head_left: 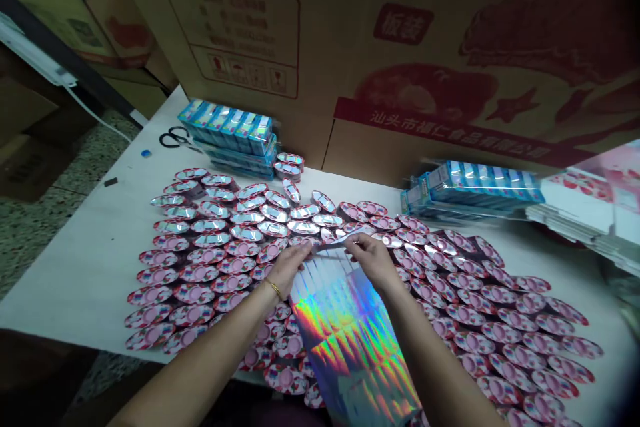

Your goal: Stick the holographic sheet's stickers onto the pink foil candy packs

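A long rainbow-shiny holographic sheet (pixel 355 347), marked with rows of slit-like lines, slopes up from my lap over the table edge. Across its top end runs a narrow silvery strip (pixel 333 246), pinched at one end by my left hand (pixel 289 269), which has a gold bangle at the wrist. The other end is between the thumb and fingers of my right hand (pixel 371 259). I cannot tell whether the strip is still joined to the sheet. Around both hands stand many small oval pink-and-red packs (pixel 235 265), some with shiny silvery tops.
Blue boxes in clear wrap stand at the back left (pixel 227 137) and back right (pixel 480 187). Black-handled scissors (pixel 173 137) lie beside the left ones. A big printed carton (pixel 350 47) walls off the back of the white table (pixel 65 280). Stacked white cards (pixel 575 217) are at right.
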Demonstrator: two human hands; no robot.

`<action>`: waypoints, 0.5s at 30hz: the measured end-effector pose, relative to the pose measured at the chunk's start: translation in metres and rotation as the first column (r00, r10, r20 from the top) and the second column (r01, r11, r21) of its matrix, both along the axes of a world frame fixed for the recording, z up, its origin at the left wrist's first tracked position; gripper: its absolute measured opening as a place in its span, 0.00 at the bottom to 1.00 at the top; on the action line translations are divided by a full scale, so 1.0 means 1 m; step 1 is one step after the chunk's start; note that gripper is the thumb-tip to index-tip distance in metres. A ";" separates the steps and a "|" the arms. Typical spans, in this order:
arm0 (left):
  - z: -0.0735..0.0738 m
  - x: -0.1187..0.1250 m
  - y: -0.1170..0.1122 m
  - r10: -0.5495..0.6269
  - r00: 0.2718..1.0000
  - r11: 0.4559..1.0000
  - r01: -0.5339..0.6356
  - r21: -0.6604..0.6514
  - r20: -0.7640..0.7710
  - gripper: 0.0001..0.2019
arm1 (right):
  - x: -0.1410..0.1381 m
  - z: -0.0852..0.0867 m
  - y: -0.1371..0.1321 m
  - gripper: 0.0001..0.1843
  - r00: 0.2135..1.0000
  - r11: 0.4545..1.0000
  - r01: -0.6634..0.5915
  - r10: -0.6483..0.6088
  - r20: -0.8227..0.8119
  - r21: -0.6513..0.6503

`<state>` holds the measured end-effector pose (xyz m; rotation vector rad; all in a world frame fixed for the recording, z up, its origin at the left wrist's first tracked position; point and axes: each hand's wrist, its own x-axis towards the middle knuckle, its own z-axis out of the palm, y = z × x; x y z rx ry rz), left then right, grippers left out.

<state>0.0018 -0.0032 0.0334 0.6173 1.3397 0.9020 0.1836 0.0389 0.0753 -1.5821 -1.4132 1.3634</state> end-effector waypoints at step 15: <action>-0.013 -0.076 -0.044 0.246 0.866 0.964 -0.267 0.014 -0.436 0.14 | -0.112 -0.054 -0.018 0.09 0.995 0.990 -0.105 0.104 0.014 0.091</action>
